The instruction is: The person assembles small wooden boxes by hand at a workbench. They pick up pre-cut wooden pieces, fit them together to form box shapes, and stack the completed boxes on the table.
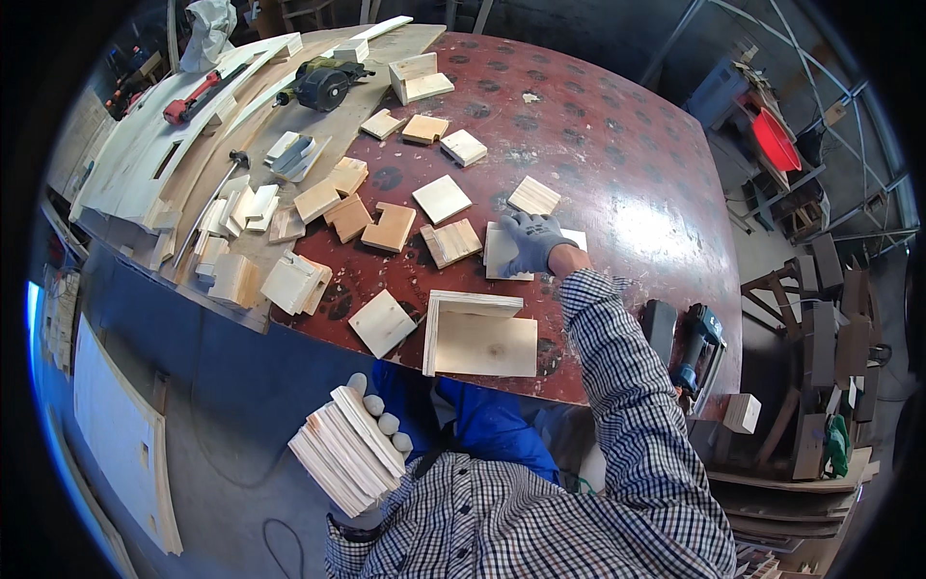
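Against my body at the lower left, my left hand [384, 425], gloved with pale fingertips, grips a thick stack of thin wooden plates [347, 454]. My right hand [533, 243], in a grey glove, reaches over the table onto a flat square wooden piece [501, 253]. Its fingers look spread, and part of the piece is hidden beneath them. Just beyond lies a striped wooden square [534, 195]. Left of it are a notched block [451, 243] and a pale square [442, 198]. An L-shaped wooden assembly [487, 345] stands at the near table edge.
The dark red table [617, 164] carries several more wooden blocks at the left. Further left are a circular saw [324, 84], a hammer [238, 159] and a red tool [191, 99] on boards. A nail gun [696, 349] lies at the right edge. Offcuts [834, 338] are piled beyond it.
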`<state>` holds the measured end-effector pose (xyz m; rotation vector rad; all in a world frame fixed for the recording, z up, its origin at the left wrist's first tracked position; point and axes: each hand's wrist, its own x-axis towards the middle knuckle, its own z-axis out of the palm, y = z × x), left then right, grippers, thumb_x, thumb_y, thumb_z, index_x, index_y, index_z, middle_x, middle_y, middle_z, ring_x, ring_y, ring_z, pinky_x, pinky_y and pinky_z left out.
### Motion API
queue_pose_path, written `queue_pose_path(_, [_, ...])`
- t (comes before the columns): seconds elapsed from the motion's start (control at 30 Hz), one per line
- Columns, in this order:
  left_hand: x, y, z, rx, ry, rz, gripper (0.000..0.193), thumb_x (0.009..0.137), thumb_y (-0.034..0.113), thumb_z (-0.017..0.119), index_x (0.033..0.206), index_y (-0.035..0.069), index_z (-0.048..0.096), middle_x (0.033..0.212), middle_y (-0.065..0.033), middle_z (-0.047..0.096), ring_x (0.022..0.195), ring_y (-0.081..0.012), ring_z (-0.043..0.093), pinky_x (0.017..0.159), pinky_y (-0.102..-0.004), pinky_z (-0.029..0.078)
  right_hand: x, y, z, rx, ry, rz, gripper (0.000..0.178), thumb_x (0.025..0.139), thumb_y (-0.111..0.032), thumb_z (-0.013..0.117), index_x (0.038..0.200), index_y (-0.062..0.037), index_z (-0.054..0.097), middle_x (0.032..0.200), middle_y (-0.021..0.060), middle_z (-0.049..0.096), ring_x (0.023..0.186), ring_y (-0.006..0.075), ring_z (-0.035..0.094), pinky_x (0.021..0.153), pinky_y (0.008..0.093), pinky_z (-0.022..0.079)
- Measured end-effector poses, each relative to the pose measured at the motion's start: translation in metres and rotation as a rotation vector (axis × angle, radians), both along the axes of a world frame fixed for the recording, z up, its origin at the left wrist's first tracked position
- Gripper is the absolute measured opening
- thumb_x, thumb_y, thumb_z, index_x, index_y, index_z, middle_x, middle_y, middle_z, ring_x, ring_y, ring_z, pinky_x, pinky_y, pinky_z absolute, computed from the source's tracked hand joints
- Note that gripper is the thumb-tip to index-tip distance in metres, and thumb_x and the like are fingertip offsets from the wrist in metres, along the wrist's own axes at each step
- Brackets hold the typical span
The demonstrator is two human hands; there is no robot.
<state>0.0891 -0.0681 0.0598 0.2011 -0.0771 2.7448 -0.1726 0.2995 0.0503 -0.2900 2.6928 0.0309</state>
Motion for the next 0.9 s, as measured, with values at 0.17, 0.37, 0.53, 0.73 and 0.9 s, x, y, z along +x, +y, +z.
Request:
queue_pose_path(0.17, [0.003, -0.004, 0.003, -0.014, -0.017, 0.007, 0.079, 0.109, 0.049, 0.054, 0.167, 0.003, 0.027, 0.151, -0.0198, 0.055, 0.134, -0.0360, 0.059, 0.114, -0.0534, 0.047, 0.003, 0.005, -0.007, -0.015, 0.210, -0.058, 0.091, 0.075, -0.055, 0.088, 0.150, -0.0162, 0.054, 0.139, 0.0170, 0.059, 0.131, 0.0404, 0.058, 0.110, 0.0537, 0.044])
queue_pose_path(0.37, [-0.002, 0.000, -0.002, 0.024, 0.020, -0.038, 0.078, 0.109, 0.049, 0.054, 0.167, 0.005, 0.027, 0.150, -0.0188, 0.055, 0.134, -0.0352, 0.059, 0.114, -0.0529, 0.046, 0.034, 0.048, -0.008, -0.555, 0.514, -0.120, 0.040, 0.083, -0.030, 0.086, 0.115, -0.0088, 0.076, 0.111, 0.0159, 0.069, 0.104, 0.0396, 0.070, 0.092, 0.0463, 0.056])
queue_pose_path(0.53, [-0.001, 0.003, -0.001, 0.028, 0.026, -0.046, 0.078, 0.109, 0.048, 0.054, 0.168, 0.004, 0.026, 0.150, -0.0185, 0.055, 0.136, -0.0357, 0.058, 0.115, -0.0531, 0.045, 0.099, 0.034, 0.024, -1.341, 0.444, -0.398, 0.037, 0.095, -0.017, 0.082, 0.126, -0.0023, 0.068, 0.115, 0.0078, 0.074, 0.098, 0.0137, 0.070, 0.085, 0.0318, 0.058])
queue_pose_path(0.73, [-0.002, 0.005, 0.003, 0.037, 0.012, -0.093, 0.076, 0.110, 0.047, 0.051, 0.168, 0.004, 0.026, 0.151, -0.0188, 0.055, 0.137, -0.0367, 0.057, 0.117, -0.0542, 0.044, 0.153, 0.016, 0.042, -1.444, 0.546, -0.311, 0.041, 0.097, -0.018, 0.081, 0.129, 0.0002, 0.065, 0.114, 0.0053, 0.072, 0.099, 0.0134, 0.068, 0.089, 0.0307, 0.057])
queue_pose_path(0.9, [0.003, 0.006, 0.010, 0.027, -0.007, -0.102, 0.075, 0.111, 0.046, 0.051, 0.168, 0.004, 0.027, 0.150, -0.0195, 0.056, 0.137, -0.0373, 0.058, 0.117, -0.0541, 0.044, 0.120, 0.061, 0.016, -1.101, 0.542, -0.683, 0.046, 0.097, -0.019, 0.078, 0.134, 0.0045, 0.063, 0.115, 0.0119, 0.075, 0.100, 0.0200, 0.072, 0.089, 0.0340, 0.058])
